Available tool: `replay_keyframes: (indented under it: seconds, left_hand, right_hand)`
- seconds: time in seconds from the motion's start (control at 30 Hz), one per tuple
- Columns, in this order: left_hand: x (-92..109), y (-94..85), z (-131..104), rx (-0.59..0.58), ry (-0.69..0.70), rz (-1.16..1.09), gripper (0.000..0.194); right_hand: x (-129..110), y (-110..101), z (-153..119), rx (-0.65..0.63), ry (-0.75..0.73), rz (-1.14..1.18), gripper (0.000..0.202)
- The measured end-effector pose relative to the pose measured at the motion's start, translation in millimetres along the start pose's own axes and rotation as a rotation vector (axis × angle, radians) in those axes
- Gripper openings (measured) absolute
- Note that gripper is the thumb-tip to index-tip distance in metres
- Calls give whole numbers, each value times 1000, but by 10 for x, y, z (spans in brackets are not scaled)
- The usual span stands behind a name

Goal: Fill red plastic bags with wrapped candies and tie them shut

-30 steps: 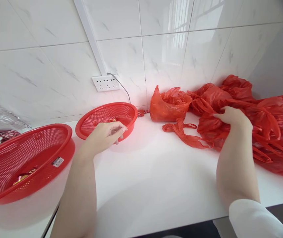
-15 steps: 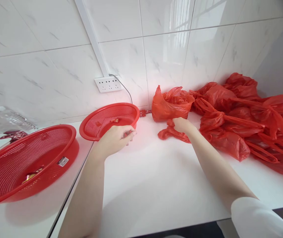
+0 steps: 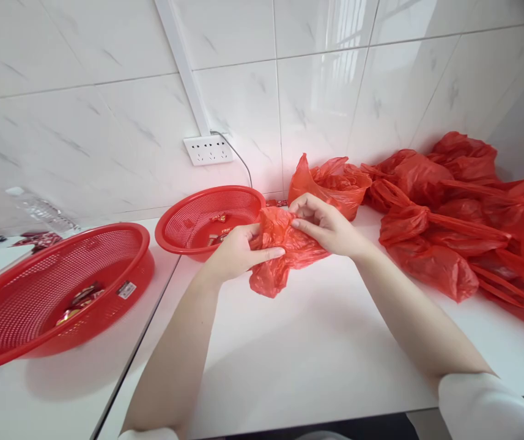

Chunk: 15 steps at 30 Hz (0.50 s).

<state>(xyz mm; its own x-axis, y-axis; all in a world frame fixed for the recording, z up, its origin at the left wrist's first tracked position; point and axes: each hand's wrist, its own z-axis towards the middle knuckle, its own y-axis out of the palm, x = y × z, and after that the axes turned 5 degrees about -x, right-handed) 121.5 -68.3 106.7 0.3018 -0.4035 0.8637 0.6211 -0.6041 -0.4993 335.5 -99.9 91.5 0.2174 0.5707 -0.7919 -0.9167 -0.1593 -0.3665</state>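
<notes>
A crumpled red plastic bag (image 3: 280, 247) is held up between both hands, above the white tabletop (image 3: 307, 342). My left hand (image 3: 238, 252) grips its left side, the thumb lying across the front. On the upper right part of the bag, my right hand (image 3: 321, 225) pinches the plastic between thumb and fingers. Just behind my left hand is a small red basket (image 3: 183, 214) with a few wrapped items in it. Another red bag (image 3: 330, 183), standing with its top loosely gathered, is behind my right hand.
A large red basket (image 3: 124, 269) with wrapped items stands at the left. Several filled red bags (image 3: 431, 226) are heaped at the right. A clear plastic bottle (image 3: 44, 211) lies at the back left. The tiled wall holds a socket strip (image 3: 208, 150) with a cable.
The loose red bag has been lifted off the table and brought left between both hands. My left hand has moved right and taken hold of it. More wrapped items show in the baskets.
</notes>
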Motion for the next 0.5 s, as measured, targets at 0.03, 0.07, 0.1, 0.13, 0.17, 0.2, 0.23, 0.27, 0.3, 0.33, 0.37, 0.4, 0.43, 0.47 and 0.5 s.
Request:
replay_keyframes:
  seconds: [0.03,0.07,0.1,0.13,0.17,0.2,0.23,0.27,0.3,0.33,0.37,0.4,0.43,0.47,0.5]
  left_hand:
    - [10,-23,-13,11,-19,6,39]
    - [18,-49,-26,19,-33,21,38]
    - [22,-76,-39,19,-46,40,36]
    - [23,-102,-49,14,-49,56,33]
    - [20,-128,-57,9,-42,67,31]
    - [13,-152,-63,9,-24,75,29]
    - [3,-177,-68,15,-3,77,29]
    - [-8,-202,-73,31,20,77,33]
    - [-18,-231,-81,51,43,77,37]
    - [-26,-264,-91,73,62,83,40]
    - [-30,-301,-107,92,76,103,40]
    - [-30,-342,-126,98,88,135,37]
    - [-27,-386,-148,77,94,180,31]
    - [-21,-427,-170,35,105,230,26]
    - [-13,-462,-190,-17,120,273,26]
  right_hand:
    - [13,-18,0,30,20,-15,16]
    - [29,-41,2,52,49,-35,18]
    - [48,-68,4,70,79,-59,20]
    - [66,-96,7,87,105,-86,21]
    - [81,-124,9,103,123,-113,23]
    - [92,-153,10,118,133,-139,26]
    - [98,-180,9,124,139,-162,30]
    - [99,-207,6,118,146,-177,34]
    - [93,-234,0,93,159,-185,39]
    - [84,-259,-9,53,180,-188,43]
    - [70,-282,-19,4,204,-193,44]
    - [55,-302,-30,-49,225,-207,43]
    - [41,-316,-39,-94,237,-231,39]
    - [28,-324,-46,-126,241,-265,33]
    - [19,-323,-50,-144,240,-302,28]
